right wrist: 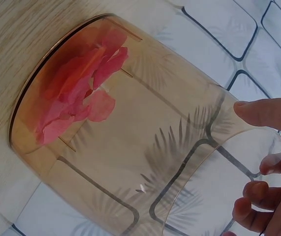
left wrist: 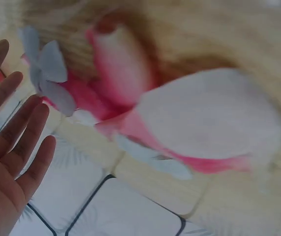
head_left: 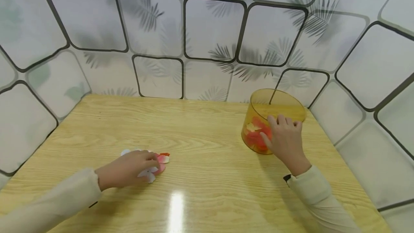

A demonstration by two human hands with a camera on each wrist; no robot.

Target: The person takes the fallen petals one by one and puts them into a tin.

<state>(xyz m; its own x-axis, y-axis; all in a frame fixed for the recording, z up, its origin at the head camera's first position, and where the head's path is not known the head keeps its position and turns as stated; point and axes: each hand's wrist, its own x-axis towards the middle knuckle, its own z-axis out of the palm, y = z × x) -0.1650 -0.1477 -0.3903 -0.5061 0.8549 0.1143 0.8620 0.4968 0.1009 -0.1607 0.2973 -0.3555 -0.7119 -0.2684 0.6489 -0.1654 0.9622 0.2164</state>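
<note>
My left hand (head_left: 129, 168) hovers over or touches a small pile of white and pink flower petals (head_left: 160, 168) at the left of the table. In the left wrist view its fingers are spread and relaxed beside the petals (left wrist: 209, 118), holding none. To the right, a see-through amber cylindrical container (head_left: 251, 117) stands upright. My right hand (head_left: 288, 143) grips its rim, with the thumb on one side and fingers over the other in the right wrist view. Red and pink petals (right wrist: 81, 93) lie at the bottom of the container.
A light wood-grain table (head_left: 207, 136) carries everything. Behind it and along both sides rise pale walls (head_left: 213, 28) with dark rounded outlines and leaf prints. The container stands near the table's right edge.
</note>
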